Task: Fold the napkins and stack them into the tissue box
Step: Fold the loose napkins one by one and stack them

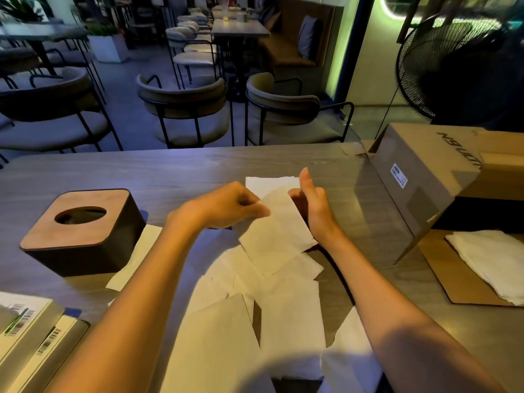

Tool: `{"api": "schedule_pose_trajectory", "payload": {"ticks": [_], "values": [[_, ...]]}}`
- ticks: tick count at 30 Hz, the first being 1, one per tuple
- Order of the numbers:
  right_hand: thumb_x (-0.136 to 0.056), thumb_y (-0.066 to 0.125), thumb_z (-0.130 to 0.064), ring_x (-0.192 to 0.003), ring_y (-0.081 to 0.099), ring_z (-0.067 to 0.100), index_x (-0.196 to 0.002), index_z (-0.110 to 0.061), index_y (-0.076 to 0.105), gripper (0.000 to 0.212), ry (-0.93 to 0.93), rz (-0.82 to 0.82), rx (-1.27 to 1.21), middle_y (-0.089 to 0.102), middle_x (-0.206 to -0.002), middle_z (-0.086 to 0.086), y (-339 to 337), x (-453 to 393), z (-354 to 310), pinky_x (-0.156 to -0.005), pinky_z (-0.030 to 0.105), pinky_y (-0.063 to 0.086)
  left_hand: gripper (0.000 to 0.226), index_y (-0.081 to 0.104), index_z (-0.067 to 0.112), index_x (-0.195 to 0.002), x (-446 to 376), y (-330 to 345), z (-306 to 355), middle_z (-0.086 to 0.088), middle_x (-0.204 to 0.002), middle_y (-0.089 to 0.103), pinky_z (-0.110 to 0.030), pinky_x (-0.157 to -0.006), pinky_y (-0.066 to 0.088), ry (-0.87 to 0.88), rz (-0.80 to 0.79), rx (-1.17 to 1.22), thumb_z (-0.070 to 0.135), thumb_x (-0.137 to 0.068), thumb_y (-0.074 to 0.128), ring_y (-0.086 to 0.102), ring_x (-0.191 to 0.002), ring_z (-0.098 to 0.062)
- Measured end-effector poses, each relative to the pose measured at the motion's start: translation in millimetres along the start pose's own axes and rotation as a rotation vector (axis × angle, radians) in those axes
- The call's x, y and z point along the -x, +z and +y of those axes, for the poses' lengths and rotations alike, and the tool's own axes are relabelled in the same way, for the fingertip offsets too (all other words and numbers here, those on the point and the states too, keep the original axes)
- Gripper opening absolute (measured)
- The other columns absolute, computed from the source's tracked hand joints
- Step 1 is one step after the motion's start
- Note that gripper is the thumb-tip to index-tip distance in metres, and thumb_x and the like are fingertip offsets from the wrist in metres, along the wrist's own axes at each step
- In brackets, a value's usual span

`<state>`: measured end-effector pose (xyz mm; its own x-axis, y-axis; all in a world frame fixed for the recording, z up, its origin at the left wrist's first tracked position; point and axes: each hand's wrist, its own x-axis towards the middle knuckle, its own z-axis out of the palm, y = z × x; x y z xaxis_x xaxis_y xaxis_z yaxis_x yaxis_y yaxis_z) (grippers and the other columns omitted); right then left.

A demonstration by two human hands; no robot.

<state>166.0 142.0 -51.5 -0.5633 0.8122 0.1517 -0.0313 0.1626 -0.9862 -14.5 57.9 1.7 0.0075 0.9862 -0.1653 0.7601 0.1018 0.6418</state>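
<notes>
A white folded napkin (279, 236) is held up above the table between both hands. My left hand (229, 204) pinches its upper left corner. My right hand (314, 207) grips its right edge, thumb pointing up. Several more white napkins (286, 310) lie spread on the table below my forearms, and one flat napkin (266, 184) lies behind my hands. The dark square tissue box (82, 236) with a wooden lid and an oval slot stands to the left, apart from my hands.
A large cardboard box (422, 177) lies on its side at the right, with a stack of unfolded napkins (490, 262) on cardboard in front of it. Boxes with barcode labels (25, 327) sit at the near left. Chairs and a fan stand beyond the table.
</notes>
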Motion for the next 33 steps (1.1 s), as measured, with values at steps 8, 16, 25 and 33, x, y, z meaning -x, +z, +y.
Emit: {"api": "schedule_pose_trajectory", "payload": {"ticks": [8, 16, 25, 33], "values": [[-0.09, 0.075, -0.019, -0.06, 0.059, 0.022, -0.084, 0.003, 0.075, 0.023, 0.05, -0.145, 0.013, 0.071, -0.076, 0.014, -27, 2, -10, -0.049, 0.021, 0.043, 0.042, 0.069, 0.014, -0.088, -1, -5, -17, -0.006, -0.083, 0.067, -0.036, -0.08, 0.053, -0.082, 0.06, -0.001, 0.051, -0.097, 0.05, 0.063, -0.08, -0.022], [-0.097, 0.067, -0.023, -0.083, 0.073, 0.01, -0.095, -0.013, 0.074, 0.012, -0.078, 0.29, 0.093, 0.077, -0.089, 0.002, -15, -7, -3, -0.065, 0.021, 0.057, 0.043, 0.059, 0.023, -0.122, -11, 4, -18, 0.009, -0.108, 0.063, -0.02, -0.068, 0.058, -0.067, 0.19, 0.457, 0.023, -0.083, 0.078, 0.065, -0.095, -0.011], [-0.103, 0.055, -0.027, -0.078, 0.073, 0.013, -0.11, -0.024, 0.063, 0.01, -0.071, 0.387, -0.001, 0.075, -0.089, -0.008, 0, -12, 1, -0.052, 0.023, 0.057, 0.017, 0.063, 0.025, -0.109, -21, 13, -20, 0.003, -0.098, 0.072, -0.027, -0.076, 0.06, -0.034, 0.439, 0.738, 0.024, -0.092, 0.067, 0.071, -0.091, -0.014], [-0.102, 0.06, -0.027, -0.094, 0.07, 0.006, -0.109, -0.028, 0.067, 0.01, -0.109, 0.435, 0.143, 0.072, -0.101, -0.009, -4, -15, 13, -0.069, 0.023, 0.057, 0.014, 0.063, 0.028, -0.103, -25, 21, -26, 0.004, -0.097, 0.069, -0.018, -0.063, 0.056, -0.053, 0.54, 0.743, 0.019, -0.093, 0.066, 0.07, -0.079, -0.009]]}}
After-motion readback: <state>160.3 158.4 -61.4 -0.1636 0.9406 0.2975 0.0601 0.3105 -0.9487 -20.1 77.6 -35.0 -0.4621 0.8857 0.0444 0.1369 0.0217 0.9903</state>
